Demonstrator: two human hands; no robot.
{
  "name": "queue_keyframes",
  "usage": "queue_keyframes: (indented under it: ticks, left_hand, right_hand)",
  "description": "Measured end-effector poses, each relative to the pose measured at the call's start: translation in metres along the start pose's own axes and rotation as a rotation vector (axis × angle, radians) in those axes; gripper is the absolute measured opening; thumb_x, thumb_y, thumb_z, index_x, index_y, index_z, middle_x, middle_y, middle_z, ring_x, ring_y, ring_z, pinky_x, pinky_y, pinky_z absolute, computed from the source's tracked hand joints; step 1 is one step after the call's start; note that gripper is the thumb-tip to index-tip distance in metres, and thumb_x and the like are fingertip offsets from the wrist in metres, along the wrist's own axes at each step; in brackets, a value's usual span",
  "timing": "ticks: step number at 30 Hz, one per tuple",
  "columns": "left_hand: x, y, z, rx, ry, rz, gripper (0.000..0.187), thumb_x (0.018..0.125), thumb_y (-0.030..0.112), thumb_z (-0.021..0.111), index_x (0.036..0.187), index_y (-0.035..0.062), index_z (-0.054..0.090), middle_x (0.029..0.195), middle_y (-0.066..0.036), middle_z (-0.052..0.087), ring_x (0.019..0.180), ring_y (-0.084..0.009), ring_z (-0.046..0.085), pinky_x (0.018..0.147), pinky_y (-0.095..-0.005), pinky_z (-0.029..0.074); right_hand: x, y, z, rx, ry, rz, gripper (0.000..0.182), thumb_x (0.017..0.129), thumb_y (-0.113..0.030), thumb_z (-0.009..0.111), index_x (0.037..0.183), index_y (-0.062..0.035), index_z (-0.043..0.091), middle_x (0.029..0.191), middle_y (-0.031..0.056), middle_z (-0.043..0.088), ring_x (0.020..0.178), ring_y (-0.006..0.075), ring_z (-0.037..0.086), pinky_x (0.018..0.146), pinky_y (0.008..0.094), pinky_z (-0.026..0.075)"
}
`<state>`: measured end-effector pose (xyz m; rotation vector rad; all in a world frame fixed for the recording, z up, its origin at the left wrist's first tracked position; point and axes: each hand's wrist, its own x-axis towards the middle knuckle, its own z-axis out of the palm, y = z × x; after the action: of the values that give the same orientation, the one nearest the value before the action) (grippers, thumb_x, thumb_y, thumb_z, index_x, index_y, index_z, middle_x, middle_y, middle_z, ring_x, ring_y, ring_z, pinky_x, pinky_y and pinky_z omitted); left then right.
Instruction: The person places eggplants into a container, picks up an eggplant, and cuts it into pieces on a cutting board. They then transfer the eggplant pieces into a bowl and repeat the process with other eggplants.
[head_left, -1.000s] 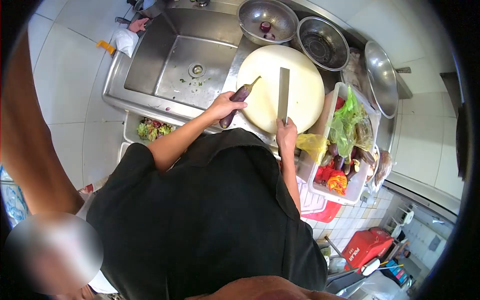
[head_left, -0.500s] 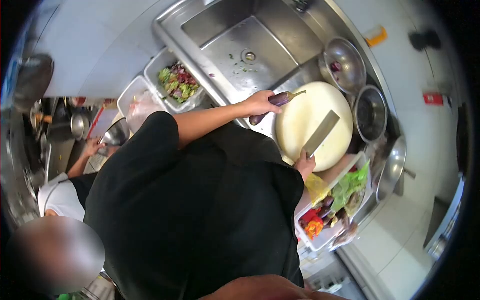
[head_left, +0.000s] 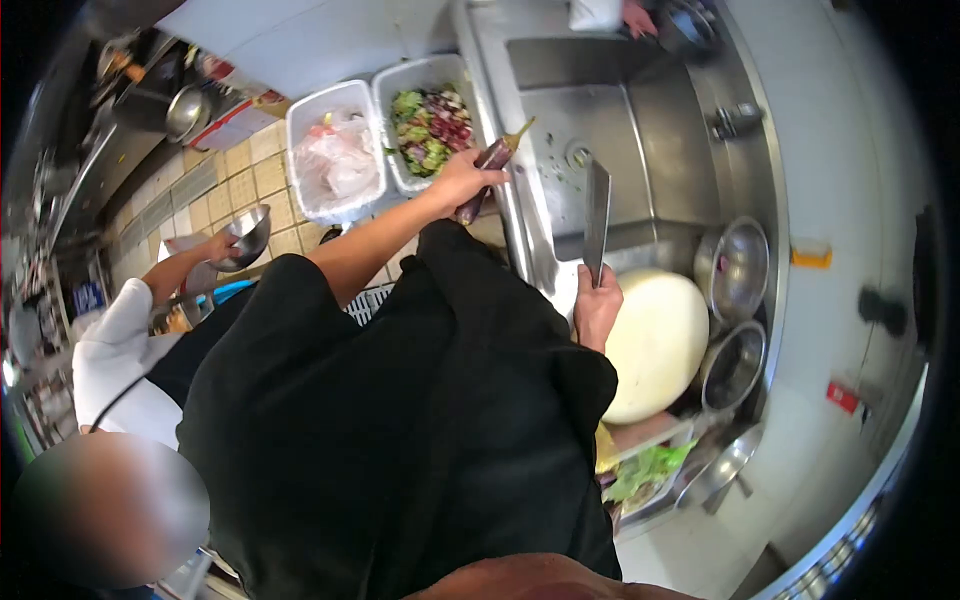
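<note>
My left hand is closed around a purple eggplant with its stem end pointing up and away. The eggplant is beside the sink's rim, near a white bin of trimmings. In my right hand I grip a cleaver by its handle, blade pointing away over the sink's near edge. Close to that hand lies a thick round cutting board, its top pale.
A steel sink with scraps near its drain fills the top. Metal bowls stand beyond the board. Another bin holds plastic bags. At left a co-worker holds a metal bowl; another person's hand is at the sink's far end.
My view has turned left. The eggplant in my left hand has moved from beside the board to near the trimmings bin. The cleaver has swung off the board toward the sink.
</note>
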<state>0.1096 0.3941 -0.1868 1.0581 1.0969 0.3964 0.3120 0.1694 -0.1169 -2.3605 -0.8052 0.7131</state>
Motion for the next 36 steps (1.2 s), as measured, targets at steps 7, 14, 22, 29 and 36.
queue_keyframes:
  ticks: [7, 14, 22, 29, 36]
  left_hand:
    - [-0.025, -0.007, -0.063, -0.072, 0.315, 0.035, 0.047, 0.080, 0.022, 0.086, 0.118, -0.0004, 0.068, 0.091, -0.007, 0.069, 0.073, -0.0153, 0.060, 0.068, -0.0325, 0.050]
    - [-0.041, -0.016, -0.093, -0.058, 0.398, 0.035, 0.046, 0.082, 0.021, 0.082, 0.120, 0.0004, 0.068, 0.094, -0.006, 0.069, 0.080, -0.0148, 0.060, 0.075, -0.0313, 0.050]
    - [-0.047, 0.013, -0.087, 0.030, 0.340, 0.061, 0.045, 0.081, 0.016, 0.083, 0.119, -0.0024, 0.067, 0.099, -0.007, 0.072, 0.082, -0.0132, 0.063, 0.077, -0.0295, 0.051]
    - [-0.053, 0.034, -0.075, 0.013, 0.213, 0.166, 0.032, 0.083, 0.008, 0.080, 0.112, -0.0002, 0.070, 0.098, -0.005, 0.071, 0.084, -0.0134, 0.063, 0.077, -0.0293, 0.051]
    - [-0.067, 0.044, -0.071, -0.055, 0.268, 0.196, 0.030, 0.084, 0.008, 0.080, 0.110, -0.0019, 0.070, 0.100, -0.007, 0.070, 0.088, -0.0152, 0.063, 0.078, -0.0311, 0.051]
  right_hand:
    - [0.045, -0.058, 0.044, -0.098, -0.167, -0.296, 0.034, 0.093, -0.023, 0.070, 0.115, 0.0024, 0.071, 0.095, 0.0242, 0.074, 0.086, 0.0373, 0.073, 0.080, 0.0427, 0.055]
    - [0.062, -0.075, 0.063, -0.222, -0.203, -0.435, 0.039, 0.093, -0.029, 0.068, 0.118, 0.0010, 0.071, 0.099, 0.0252, 0.074, 0.095, 0.0434, 0.071, 0.083, 0.0487, 0.054]
    - [0.060, -0.143, 0.063, -0.241, -0.277, -0.541, 0.028, 0.093, -0.032, 0.069, 0.118, -0.0185, 0.073, 0.080, 0.0206, 0.072, 0.082, 0.0434, 0.070, 0.075, 0.0509, 0.055]
    - [0.063, -0.176, 0.075, -0.335, -0.346, -0.739, 0.033, 0.087, -0.023, 0.070, 0.120, -0.0208, 0.071, 0.083, 0.0187, 0.073, 0.084, 0.0421, 0.070, 0.077, 0.0515, 0.056]
    - [0.068, -0.188, 0.087, -0.379, -0.344, -0.836, 0.034, 0.085, -0.019, 0.069, 0.119, -0.0210, 0.072, 0.086, 0.0186, 0.074, 0.085, 0.0418, 0.070, 0.079, 0.0518, 0.056]
